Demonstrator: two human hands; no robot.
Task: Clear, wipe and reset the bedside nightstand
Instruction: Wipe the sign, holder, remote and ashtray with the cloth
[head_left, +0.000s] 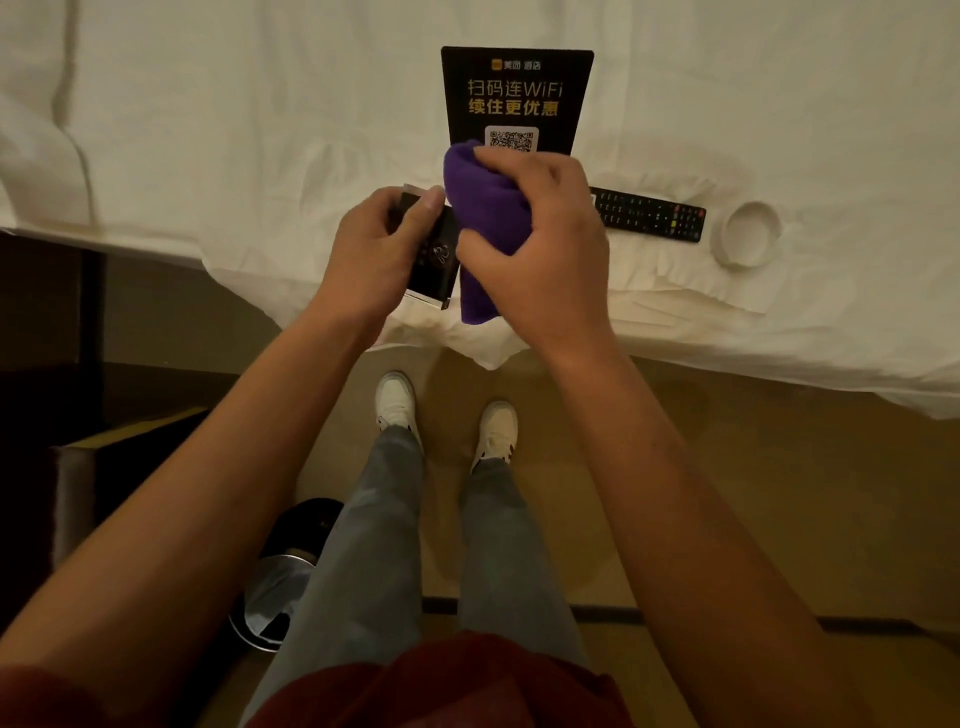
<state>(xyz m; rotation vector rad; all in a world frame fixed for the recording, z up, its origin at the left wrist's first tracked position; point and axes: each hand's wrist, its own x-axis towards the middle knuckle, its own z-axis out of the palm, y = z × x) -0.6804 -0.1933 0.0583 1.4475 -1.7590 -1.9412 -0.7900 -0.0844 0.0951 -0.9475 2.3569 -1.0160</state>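
Head view, looking down at a person standing against the near edge of a white bed (208, 130). The left hand (371, 249) grips a small black glossy card stand (435, 254), fingers curled round it. The right hand (540, 234) clutches a bunched purple cloth (475, 208), pressing it against the stand. On the bed lie a black WiFi sign (517, 93), a remote control (649, 214) and a white ashtray (748, 234) near that edge. The nightstand appears cleared; items are being wiped, and resetting seems still to come. The dark furniture at left may be the nightstand; I cannot tell.
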